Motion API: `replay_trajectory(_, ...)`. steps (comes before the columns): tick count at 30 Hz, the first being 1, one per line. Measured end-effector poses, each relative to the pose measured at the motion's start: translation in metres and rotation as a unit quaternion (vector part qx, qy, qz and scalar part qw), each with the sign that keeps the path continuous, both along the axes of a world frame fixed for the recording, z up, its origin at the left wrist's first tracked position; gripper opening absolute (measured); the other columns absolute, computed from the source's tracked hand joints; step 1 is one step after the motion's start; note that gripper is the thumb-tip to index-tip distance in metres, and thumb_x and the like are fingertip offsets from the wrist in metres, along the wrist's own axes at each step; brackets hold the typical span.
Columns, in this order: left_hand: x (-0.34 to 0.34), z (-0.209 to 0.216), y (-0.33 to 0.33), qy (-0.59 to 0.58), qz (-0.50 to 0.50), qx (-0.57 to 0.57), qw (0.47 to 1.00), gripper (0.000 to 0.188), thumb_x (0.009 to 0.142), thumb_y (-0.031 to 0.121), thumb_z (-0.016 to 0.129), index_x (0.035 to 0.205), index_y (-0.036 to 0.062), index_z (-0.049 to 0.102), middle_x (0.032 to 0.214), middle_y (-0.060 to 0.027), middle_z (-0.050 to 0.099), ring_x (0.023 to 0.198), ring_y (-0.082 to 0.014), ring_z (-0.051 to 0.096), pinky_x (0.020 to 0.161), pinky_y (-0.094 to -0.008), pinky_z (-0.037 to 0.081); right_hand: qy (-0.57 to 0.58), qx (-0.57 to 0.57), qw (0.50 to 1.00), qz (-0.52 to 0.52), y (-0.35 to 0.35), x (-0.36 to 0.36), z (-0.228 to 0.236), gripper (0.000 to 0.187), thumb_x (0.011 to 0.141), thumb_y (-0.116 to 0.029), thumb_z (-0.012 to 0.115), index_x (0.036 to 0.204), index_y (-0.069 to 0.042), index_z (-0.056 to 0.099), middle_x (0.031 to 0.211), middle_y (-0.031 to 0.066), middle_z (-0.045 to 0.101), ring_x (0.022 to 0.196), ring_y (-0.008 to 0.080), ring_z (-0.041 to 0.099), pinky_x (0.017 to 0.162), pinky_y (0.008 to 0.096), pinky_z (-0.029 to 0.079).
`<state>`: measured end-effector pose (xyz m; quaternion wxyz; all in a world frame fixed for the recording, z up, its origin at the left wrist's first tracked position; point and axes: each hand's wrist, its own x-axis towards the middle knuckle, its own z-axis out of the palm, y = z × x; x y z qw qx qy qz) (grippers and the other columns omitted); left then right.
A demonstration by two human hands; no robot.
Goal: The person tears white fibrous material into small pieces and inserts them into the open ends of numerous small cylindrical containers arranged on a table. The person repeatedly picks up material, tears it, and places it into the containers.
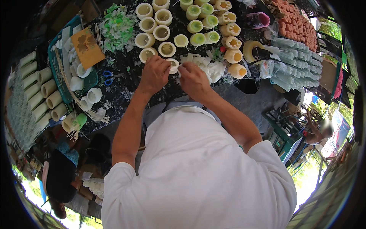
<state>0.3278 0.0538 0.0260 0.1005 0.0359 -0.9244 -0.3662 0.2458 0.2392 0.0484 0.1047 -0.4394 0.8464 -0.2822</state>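
The cream cup [174, 68] looks waxy, the clear tubes [291, 53] glossy, the shirt [198, 164] matt cloth.

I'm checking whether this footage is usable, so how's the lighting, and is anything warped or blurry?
In the head view, daylight washes out to white at lower left and lower right; in the same view, ribbed panels curve along the rim; there too, the left hand and right hand look fairly clear, while a person at far right has a blurred head.

Banner [343, 130]: too small and blurred to read
Wax cups [174, 68]: no legible lettering
Shirt [198, 164]: no legible print
Glassware [291, 63]: nothing readable
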Motion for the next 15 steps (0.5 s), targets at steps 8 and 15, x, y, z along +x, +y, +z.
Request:
replay_trajectory(8,0.01,-0.002,0.012,0.008,0.016,0.007,1.0,0.011,0.084,0.0,0.074,0.093,0.0041,0.069,0.09,-0.0072,0.071,0.094,-0.0285,0.065,0.087,-0.0422,0.05,-0.107,0.22,0.964,-0.099,0.064,-0.102,-0.073,0.024,0.09,-0.026,0.073,0.097,-0.003,0.075,0.104,0.0212,0.075,0.095,0.0409,0.072,0.094,0.0482,0.055)
replay_trajectory(15,0.034,0.011,-0.008,-0.012,0.106,-0.066,0.992,0.021,0.083,0.005,0.077,0.103,0.006,0.07,0.102,-0.0069,0.07,0.1,-0.0287,0.064,0.09,-0.0437,0.049,-0.037,0.327,0.942,-0.062,0.06,-0.099,-0.074,0.031,0.091,-0.031,0.072,0.097,-0.001,0.075,0.094,0.0206,0.076,0.095,0.0423,0.073,0.085,0.0517,0.057)
